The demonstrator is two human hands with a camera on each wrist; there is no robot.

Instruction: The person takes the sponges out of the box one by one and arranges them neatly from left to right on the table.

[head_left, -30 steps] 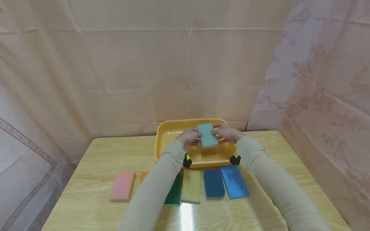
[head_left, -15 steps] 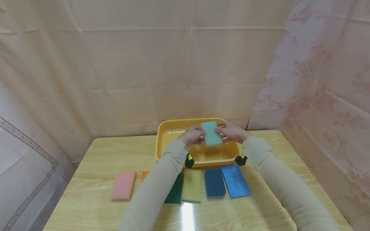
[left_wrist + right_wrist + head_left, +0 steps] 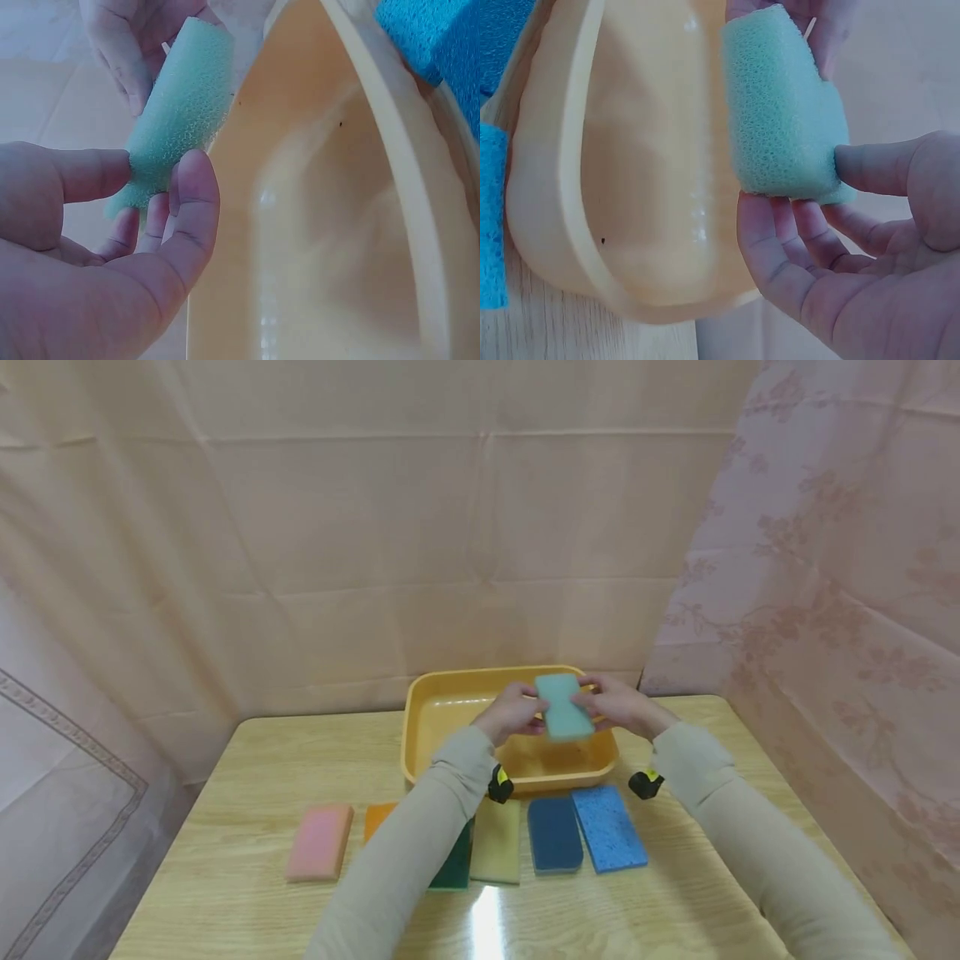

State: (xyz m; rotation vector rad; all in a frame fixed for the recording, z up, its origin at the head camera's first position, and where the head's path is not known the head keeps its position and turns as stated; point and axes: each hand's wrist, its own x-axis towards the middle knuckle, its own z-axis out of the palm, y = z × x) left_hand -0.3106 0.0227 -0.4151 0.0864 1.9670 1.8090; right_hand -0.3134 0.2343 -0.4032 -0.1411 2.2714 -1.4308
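Observation:
A mint-green sponge [image 3: 564,708] is held up over the right part of a yellow plastic tub [image 3: 442,760]. My left hand [image 3: 512,710] pinches its left edge between thumb and fingers. On the opposite edge my right hand [image 3: 621,705] grips it the same way. Both wrist views show the porous sponge [image 3: 184,105] clear of the tub [image 3: 562,187], with thumb on one face and fingertips on the other. In the right wrist view the sponge [image 3: 780,112] looks slightly bent at its side.
In front of the tub lie a pink sponge [image 3: 320,843], an orange one [image 3: 378,817] partly behind the left sleeve, a dark green one [image 3: 453,864], a pale yellow one [image 3: 496,843], a dark blue one [image 3: 555,835] and a speckled bright blue one [image 3: 610,829]. Curtains hang behind the wooden table [image 3: 300,752].
Both hands have shifted right together, carrying the mint-green sponge from the tub's middle-right toward its right side. The tub and the other sponges have stayed where they were.

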